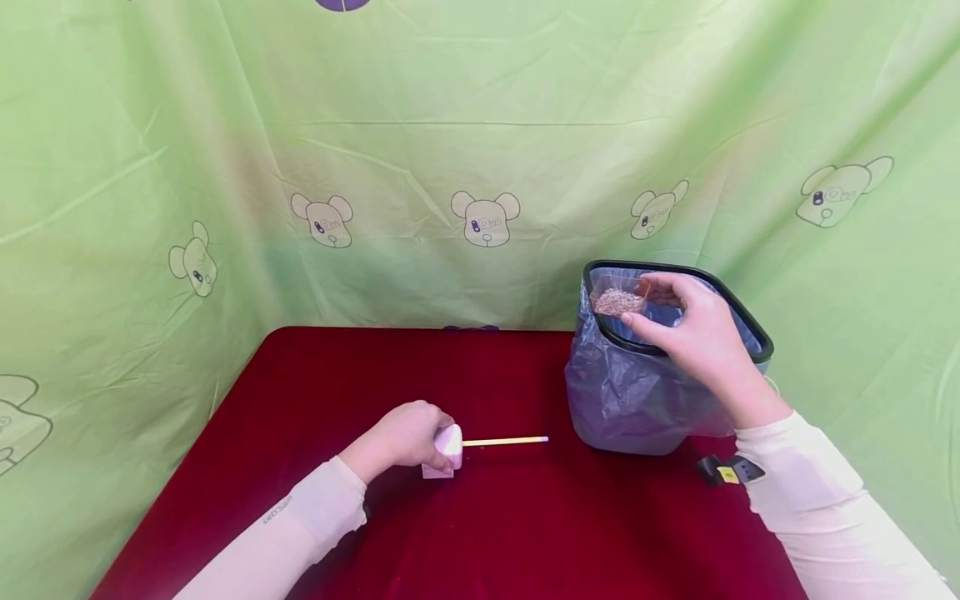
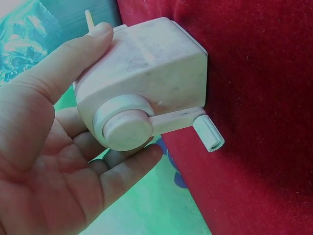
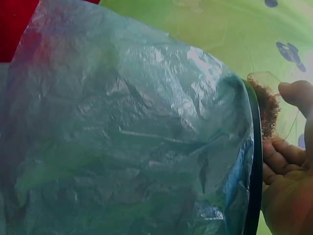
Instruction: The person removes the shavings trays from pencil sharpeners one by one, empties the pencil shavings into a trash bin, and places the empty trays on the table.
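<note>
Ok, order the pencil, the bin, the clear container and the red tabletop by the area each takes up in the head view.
1. Red tabletop
2. Bin
3. Clear container
4. Pencil, counting its visible part: longer than the container, but far thinner.

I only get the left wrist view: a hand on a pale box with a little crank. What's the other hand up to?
Observer: The right hand is holding a small clear container with what look like shavings in it.
Visitor: Oh! Where is it holding that?
Observer: At the black rim of a bin; the head view shows it against the opening.
Visitor: And the thin stick peeking out past my box?
Observer: The head view shows it running from the box toward the bin, stopping short of it: yellow with a pale end, probably a pencil.
</note>
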Available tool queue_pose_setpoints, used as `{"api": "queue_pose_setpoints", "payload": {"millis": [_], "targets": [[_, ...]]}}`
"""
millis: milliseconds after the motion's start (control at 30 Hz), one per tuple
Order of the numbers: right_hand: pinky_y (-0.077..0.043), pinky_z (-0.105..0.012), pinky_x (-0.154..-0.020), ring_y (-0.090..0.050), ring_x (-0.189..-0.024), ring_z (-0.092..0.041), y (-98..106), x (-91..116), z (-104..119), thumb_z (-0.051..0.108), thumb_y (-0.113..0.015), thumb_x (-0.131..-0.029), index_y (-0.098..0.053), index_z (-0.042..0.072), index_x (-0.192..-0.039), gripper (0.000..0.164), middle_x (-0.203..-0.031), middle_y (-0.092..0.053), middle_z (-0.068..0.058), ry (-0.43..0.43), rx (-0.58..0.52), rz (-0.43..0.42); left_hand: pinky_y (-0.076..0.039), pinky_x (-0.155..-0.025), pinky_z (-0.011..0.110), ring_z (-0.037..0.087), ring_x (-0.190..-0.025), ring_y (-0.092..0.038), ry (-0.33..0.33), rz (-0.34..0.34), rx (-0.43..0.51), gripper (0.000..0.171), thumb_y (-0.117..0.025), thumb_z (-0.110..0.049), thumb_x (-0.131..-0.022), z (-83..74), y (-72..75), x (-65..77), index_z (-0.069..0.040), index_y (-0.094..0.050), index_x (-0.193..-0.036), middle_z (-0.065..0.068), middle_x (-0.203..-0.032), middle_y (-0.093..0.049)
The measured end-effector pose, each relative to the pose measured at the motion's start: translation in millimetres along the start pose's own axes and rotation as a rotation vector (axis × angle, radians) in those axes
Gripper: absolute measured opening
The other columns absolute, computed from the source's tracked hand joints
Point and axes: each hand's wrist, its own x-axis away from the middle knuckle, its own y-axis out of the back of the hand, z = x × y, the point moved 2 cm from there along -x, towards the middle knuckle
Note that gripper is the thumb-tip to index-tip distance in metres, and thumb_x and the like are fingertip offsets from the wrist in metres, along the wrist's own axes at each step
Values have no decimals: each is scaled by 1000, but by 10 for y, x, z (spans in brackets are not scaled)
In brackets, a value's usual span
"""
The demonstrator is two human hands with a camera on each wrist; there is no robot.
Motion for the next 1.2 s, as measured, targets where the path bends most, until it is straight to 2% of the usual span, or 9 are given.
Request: {"api": "queue_pose_setpoints", "payload": {"millis": [67, 167, 467, 733, 1033, 1200], "targets": [[-39, -14, -89, -65, -108, -23, 12, -19, -16, 36, -83, -85, -66, 13, -129, 52, -120, -67, -6, 1, 6, -2, -47, -65, 26, 8, -72, -55, 1, -1, -2, 53, -93, -39, -66, 2, -2, 0, -13, -77, -109, -9, -81, -65], [-39, -15, -88, -66, -112, -32, 36, -35, -31, 37, -83, -86, -65, 12, -129, 53, -120, -67, -7, -16, 7, 3, -47, -66, 26, 8, -72, -55, 2, -2, -5, 54, -93, -40, -66, 7, -9, 1, -14, -77, -110, -10, -81, -65], [-38, -14, -87, -65, -114, -30, 89, -43, -97, 44, -80, -87, -64, 14, -127, 53, -120, -66, -1, -61, 35, 17, -47, -65, 26, 8, -71, -54, -2, -6, -6, 49, -93, -39, -66, 10, -1, 3, -15, -77, -106, -11, -78, -64], [-38, -16, -88, -64, -117, -28, 131, -30, -150, 43, -80, -87, -64, 13, -129, 54, -123, -66, -5, -72, 55, 16, -46, -64, 26, 8, -71, -54, -10, -14, -15, 47, -93, -38, -65, 3, 1, 8, -16, -77, -103, -11, -78, -63], [-40, -26, -90, -63, -118, -32, 152, -42, -218, 43, -80, -88, -63, 10, -131, 57, -126, -65, -10, -69, 79, 31, -47, -64, 26, 8, -73, -55, -8, -13, -27, 48, -93, -38, -67, -13, 23, 19, -14, -77, -106, -9, -81, -66], [-42, -40, -95, -61, -119, -34, 168, -55, -257, 43, -79, -88, -61, 10, -132, 58, -129, -63, -12, -72, 90, 37, -47, -64, 26, 8, -72, -54, -2, -10, -27, 48, -92, -38, -67, -9, 18, 12, -14, -77, -106, -10, -80, -65]]}}
